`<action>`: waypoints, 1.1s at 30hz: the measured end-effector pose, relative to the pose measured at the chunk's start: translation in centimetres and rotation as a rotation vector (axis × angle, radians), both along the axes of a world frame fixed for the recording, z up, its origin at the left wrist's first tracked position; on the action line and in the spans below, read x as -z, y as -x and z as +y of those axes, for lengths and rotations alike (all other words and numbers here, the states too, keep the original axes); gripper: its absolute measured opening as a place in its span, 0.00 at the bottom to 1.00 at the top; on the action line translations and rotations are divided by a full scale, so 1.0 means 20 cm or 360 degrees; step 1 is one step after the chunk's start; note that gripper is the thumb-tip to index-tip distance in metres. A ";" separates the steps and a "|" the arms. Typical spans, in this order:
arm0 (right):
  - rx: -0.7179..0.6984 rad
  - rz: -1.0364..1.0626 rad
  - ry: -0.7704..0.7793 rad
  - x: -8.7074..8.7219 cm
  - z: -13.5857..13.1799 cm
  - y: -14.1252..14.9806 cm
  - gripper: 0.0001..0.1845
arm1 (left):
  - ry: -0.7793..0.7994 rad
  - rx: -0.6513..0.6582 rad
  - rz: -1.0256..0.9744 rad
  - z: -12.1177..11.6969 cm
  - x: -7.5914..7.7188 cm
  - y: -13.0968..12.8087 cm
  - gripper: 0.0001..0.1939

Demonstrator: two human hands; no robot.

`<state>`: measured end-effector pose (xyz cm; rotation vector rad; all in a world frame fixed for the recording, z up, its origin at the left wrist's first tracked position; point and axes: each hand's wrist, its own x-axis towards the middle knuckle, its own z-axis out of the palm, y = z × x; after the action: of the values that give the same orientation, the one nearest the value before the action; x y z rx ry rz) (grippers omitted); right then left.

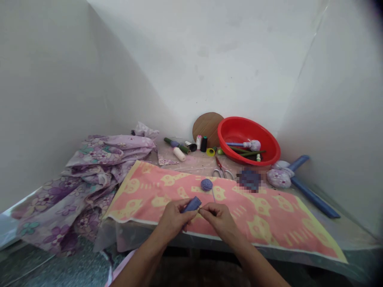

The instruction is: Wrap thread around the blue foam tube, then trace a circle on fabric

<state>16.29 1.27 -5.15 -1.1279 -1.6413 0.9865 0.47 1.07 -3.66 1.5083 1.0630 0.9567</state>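
Note:
My left hand is closed around a small blue fabric piece, held just above the near edge of a pink and yellow patterned cloth. My right hand pinches something thin right beside that piece; a fine thread or needle runs up from the fingers. A small round blue ball lies on the cloth just beyond both hands.
A pile of purple floral fabric lies on the left. At the back stand thread spools, scissors, a round wooden board and a red basin holding sticks. Stuffed floral balls and blue strips lie on the right.

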 end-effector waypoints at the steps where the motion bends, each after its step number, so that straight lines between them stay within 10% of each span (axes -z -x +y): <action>1: -0.0002 -0.0063 -0.0050 0.00 0.00 0.00 0.14 | -0.0026 0.0001 0.0037 0.00 0.00 0.00 0.16; 18: -0.0087 -0.0748 -0.0616 -0.12 0.04 -0.03 0.07 | -0.0244 0.0146 0.0832 -0.03 0.01 0.03 0.11; 27: -0.0456 -0.0015 0.0168 -0.09 0.13 -0.06 0.10 | 0.0005 0.0404 0.0279 -0.06 -0.04 0.02 0.11; 33: -0.0278 0.0363 0.0339 -0.04 0.15 -0.04 0.16 | 0.0004 0.0146 -0.0066 -0.02 -0.01 -0.03 0.14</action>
<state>17.13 4.37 -4.35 -0.9785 -1.4939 1.3770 1.01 0.64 -3.47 1.5156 0.9572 0.9186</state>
